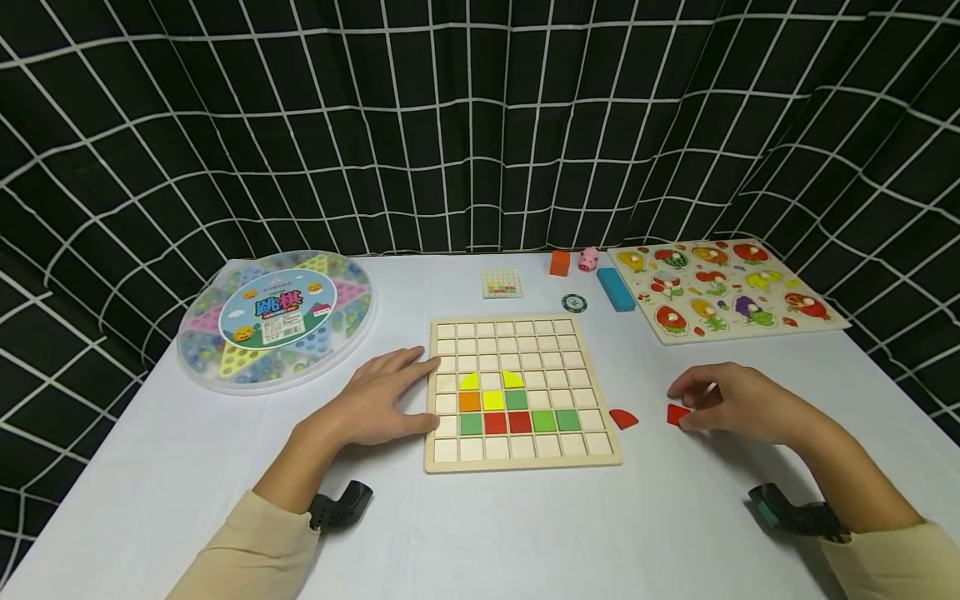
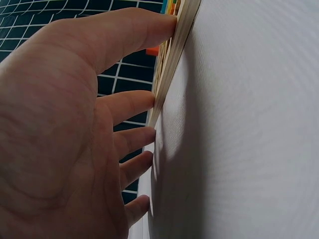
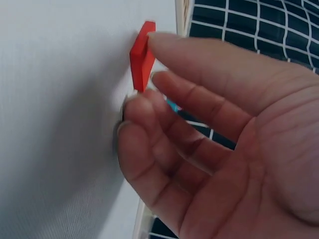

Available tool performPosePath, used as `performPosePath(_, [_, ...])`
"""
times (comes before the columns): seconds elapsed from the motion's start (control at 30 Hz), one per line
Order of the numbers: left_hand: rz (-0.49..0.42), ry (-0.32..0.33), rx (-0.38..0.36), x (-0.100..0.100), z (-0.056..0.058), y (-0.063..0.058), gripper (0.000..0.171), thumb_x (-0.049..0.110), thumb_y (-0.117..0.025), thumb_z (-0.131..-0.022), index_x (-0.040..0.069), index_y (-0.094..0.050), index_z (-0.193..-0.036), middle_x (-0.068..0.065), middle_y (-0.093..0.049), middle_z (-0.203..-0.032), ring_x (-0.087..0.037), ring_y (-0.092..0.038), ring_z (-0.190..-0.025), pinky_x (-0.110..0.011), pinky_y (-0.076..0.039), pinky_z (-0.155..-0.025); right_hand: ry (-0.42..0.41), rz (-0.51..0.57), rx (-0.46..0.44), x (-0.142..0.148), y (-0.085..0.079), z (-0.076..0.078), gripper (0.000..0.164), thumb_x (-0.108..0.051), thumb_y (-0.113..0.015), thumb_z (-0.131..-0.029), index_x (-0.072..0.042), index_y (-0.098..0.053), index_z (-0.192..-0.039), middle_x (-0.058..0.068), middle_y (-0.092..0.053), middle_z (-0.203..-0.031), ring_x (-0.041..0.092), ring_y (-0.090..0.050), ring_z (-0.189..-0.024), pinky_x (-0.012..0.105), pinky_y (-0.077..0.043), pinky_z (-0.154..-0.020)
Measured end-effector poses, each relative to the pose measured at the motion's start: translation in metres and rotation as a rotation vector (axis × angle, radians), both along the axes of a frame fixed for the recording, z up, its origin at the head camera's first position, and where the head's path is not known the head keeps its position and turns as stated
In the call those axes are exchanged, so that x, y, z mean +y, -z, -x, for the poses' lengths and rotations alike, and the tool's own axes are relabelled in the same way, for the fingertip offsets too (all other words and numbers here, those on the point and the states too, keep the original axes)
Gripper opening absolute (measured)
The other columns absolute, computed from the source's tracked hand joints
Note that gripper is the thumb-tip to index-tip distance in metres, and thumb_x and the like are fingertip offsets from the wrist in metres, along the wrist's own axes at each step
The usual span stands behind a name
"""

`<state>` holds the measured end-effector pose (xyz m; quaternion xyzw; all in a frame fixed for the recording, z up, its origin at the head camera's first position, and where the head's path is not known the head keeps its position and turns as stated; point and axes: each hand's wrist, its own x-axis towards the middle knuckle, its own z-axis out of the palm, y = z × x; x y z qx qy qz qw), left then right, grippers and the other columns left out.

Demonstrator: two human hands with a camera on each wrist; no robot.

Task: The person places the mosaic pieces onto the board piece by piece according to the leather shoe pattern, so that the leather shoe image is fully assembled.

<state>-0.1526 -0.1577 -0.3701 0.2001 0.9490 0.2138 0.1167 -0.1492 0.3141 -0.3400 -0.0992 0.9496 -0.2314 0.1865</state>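
A wooden grid board lies in the middle of the table, with green, red, orange and yellow tiles in some of its cells. My left hand is spread at the board's left edge, thumb and index fingertip touching it. In the left wrist view, the fingers reach straight toward the board's side. Right of the board, my right hand pinches a red tile between thumb and fingers, close over the table. A red quarter-circle piece lies between that hand and the board.
A round marble game box sits at the left. Behind the board are a small pattern card, a green chip, an orange cube, a pink pig and a blue block. A fruit puzzle board lies at the back right.
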Motion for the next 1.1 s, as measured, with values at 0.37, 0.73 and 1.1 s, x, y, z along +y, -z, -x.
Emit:
performPosePath(0.37, [0.001,0.002,0.005,0.0,-0.001,0.0,0.084,0.05,-0.069,-0.087,0.021,-0.041,-0.16,-0.01,-0.029,-0.17,-0.039,-0.024,-0.156,-0.063,-0.017,-0.126,-0.003,-0.03,-0.001,-0.01,-0.001,0.0,0.031,-0.016,-0.09,-0.079,-0.01,-0.07,-0.101,0.003,-0.065,-0.094,0.021,-0.057,-0.089,0.031,-0.054,-0.072])
performPosePath(0.73, [-0.001,-0.003,0.005,-0.001,-0.001,-0.001,0.084,0.05,-0.069,-0.087,0.021,-0.041,-0.16,-0.01,-0.029,-0.17,-0.038,-0.023,-0.157,-0.062,-0.017,-0.127,-0.051,0.129,-0.007,-0.01,-0.006,0.008,0.016,-0.014,-0.081,-0.088,-0.011,-0.073,-0.101,0.001,-0.066,-0.09,0.019,-0.056,-0.086,0.024,-0.054,-0.067])
performPosePath(1.1, [-0.007,-0.004,-0.004,0.0,-0.001,0.0,0.084,0.051,-0.07,-0.086,0.023,-0.041,-0.161,-0.009,-0.029,-0.17,-0.038,-0.023,-0.157,-0.062,-0.016,-0.127,-0.048,0.272,-0.025,-0.032,-0.02,0.023,0.025,-0.015,-0.07,-0.097,-0.004,-0.072,-0.119,0.007,-0.07,-0.1,0.02,-0.064,-0.083,0.028,-0.058,-0.07])
